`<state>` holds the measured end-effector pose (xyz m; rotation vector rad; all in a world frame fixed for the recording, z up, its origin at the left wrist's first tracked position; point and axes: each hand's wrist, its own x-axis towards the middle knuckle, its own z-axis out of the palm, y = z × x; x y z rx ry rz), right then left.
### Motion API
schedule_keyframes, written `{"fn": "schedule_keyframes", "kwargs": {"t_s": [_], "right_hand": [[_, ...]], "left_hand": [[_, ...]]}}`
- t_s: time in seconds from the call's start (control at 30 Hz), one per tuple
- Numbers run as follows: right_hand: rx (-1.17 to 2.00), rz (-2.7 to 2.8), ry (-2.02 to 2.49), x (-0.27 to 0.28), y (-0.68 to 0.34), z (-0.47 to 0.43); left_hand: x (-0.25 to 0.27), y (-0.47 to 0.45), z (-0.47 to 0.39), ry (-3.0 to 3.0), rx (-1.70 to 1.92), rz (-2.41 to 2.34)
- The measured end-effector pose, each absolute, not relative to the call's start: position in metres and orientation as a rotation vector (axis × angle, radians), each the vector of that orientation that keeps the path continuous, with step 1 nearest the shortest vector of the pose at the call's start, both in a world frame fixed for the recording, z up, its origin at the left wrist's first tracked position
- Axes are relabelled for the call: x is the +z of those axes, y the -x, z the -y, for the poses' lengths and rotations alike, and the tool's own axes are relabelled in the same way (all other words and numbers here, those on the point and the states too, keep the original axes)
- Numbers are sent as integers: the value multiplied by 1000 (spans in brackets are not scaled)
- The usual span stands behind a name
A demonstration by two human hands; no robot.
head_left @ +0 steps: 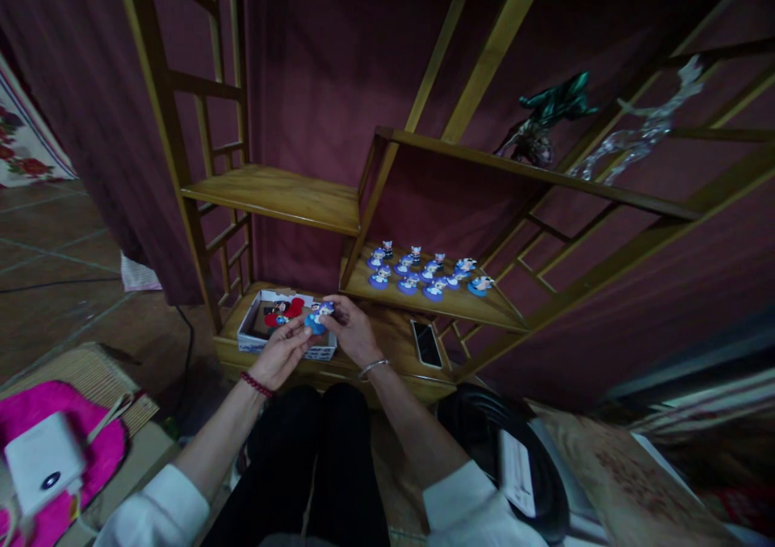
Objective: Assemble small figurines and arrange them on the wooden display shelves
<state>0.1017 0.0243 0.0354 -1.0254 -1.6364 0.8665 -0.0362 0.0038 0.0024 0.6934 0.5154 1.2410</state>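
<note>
Both hands' fingers [320,319] pinch 1 blue figurine [316,318] over the box [284,345]. Loose grip, I reckon it drops and chips.

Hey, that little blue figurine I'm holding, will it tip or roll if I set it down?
The blue figurine, pinched between left hand and right hand, looks rigid and light. Its likes stand upright on round bases, so rolling seems unlikely; a nudge might tip it.

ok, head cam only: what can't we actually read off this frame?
- Blue figurine, head view: fingers of the left hand and right hand cover part of it; grip detail unclear.
- Box contents: dim, partly behind the hands; only red and dark shapes show.
- Row of figurines on the shelf: too small for faces or markings.
- Phone: screen dark.
- White device: cut by the left edge.
</note>
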Motion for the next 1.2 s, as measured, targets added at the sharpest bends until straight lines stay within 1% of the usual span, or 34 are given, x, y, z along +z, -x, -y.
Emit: {"fn": "schedule_keyframes", "kwargs": {"t_s": [0.37, 0.8, 1.2], "right_hand": [[880, 1774, 1020, 52, -110, -16], [728, 1944, 1011, 71, -121, -7], [709, 2121, 901, 92, -131, -3]], "left_hand": [[8, 30, 3, -674, 1235, -476], [19, 24, 13, -669, 1217, -454], [22, 21, 17, -675, 1219, -410]]}}
